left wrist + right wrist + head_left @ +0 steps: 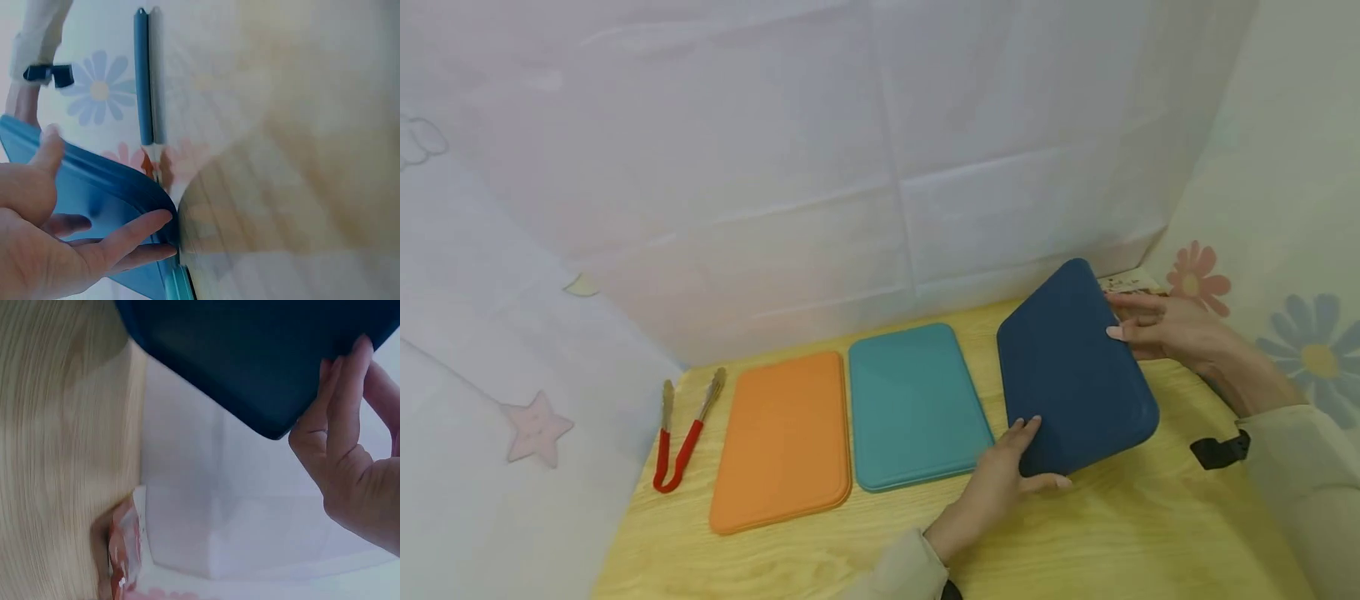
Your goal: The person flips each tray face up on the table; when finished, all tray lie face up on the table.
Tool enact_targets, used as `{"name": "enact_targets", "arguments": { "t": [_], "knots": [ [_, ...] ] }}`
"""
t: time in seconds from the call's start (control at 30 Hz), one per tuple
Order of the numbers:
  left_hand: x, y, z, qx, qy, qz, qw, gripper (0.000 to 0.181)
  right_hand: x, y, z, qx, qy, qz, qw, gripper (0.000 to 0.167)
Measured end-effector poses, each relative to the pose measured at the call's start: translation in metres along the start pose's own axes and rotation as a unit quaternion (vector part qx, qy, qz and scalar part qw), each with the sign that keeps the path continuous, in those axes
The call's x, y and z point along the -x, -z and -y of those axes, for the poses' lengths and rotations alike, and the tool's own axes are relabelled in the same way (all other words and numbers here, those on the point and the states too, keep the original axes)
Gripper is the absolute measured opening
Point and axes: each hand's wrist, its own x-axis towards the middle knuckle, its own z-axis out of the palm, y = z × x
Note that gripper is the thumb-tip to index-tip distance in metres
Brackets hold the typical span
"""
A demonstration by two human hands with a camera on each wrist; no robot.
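Both hands hold a dark blue rectangular tray (1067, 375), tilted up off the table on the right side. At its near left corner my left hand (988, 492) grips the edge, fingers on the facing side and thumb at the lower rim. My right hand (1180, 333) pinches the right edge between thumb and fingers. The right wrist view shows the tray (250, 356) dark from another side, with the right hand (344, 431) at its edge. To the left lie a teal tray (917, 408) and an orange tray (782, 442), flat and side by side.
Red-handled tongs (677, 442) lie spread at the table's left end. A small packet (125, 544) sits by the back edge at right. White patterned cloth (737, 167) walls the wooden table (880, 542). A long blue bar (142, 75) shows in the left wrist view.
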Motion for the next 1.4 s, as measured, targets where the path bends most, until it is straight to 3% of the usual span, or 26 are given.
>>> {"name": "enact_targets", "arguments": {
  "t": [0.17,0.3,0.43,0.57,0.67,0.77,0.87,0.93,1.03,1.2,1.4],
  "knots": [
    [0.007,-0.003,-0.012,0.010,0.006,-0.017,0.9998,0.089,-0.005,-0.007,0.005,-0.081,0.005,0.031,0.9962,0.072],
    [0.009,-0.005,-0.019,0.015,-0.003,-0.030,0.9994,0.094,-0.008,-0.014,0.010,-0.108,0.003,0.037,0.9934,0.072],
    [0.010,-0.007,-0.024,0.049,-0.026,-0.042,0.9976,0.101,-0.009,-0.024,0.023,-0.126,-0.001,0.017,0.9919,0.073],
    [0.011,-0.008,-0.030,0.073,-0.061,-0.077,0.9925,0.104,-0.013,-0.039,0.037,-0.145,-0.005,0.005,0.9894,0.075],
    [0.014,-0.005,-0.035,0.062,-0.105,-0.127,0.9843,0.105,-0.016,-0.050,0.046,-0.150,-0.007,0.000,0.9886,0.078],
    [0.016,0.000,-0.042,0.035,-0.150,-0.187,0.9702,0.101,-0.019,-0.058,0.053,-0.153,-0.006,-0.014,0.9882,0.080],
    [0.016,0.011,-0.048,0.015,-0.174,-0.234,0.9565,0.096,-0.022,-0.064,0.059,-0.164,-0.002,-0.021,0.9862,0.080],
    [0.015,0.019,-0.054,0.004,-0.179,-0.248,0.9521,0.093,-0.023,-0.068,0.062,-0.176,0.001,-0.021,0.9841,0.080],
    [0.014,0.029,-0.061,-0.003,-0.187,-0.248,0.9507,0.087,-0.023,-0.070,0.065,-0.193,0.002,-0.021,0.9809,0.080],
    [0.015,0.039,-0.067,0.004,-0.183,-0.230,0.9557,0.078,-0.024,-0.071,0.058,-0.206,-0.003,-0.019,0.9784,0.078],
    [0.022,0.045,-0.067,0.046,-0.145,-0.219,0.9639,0.077,-0.028,-0.083,0.005,-0.163,-0.060,-0.018,0.9846,0.074]
  ]
}}
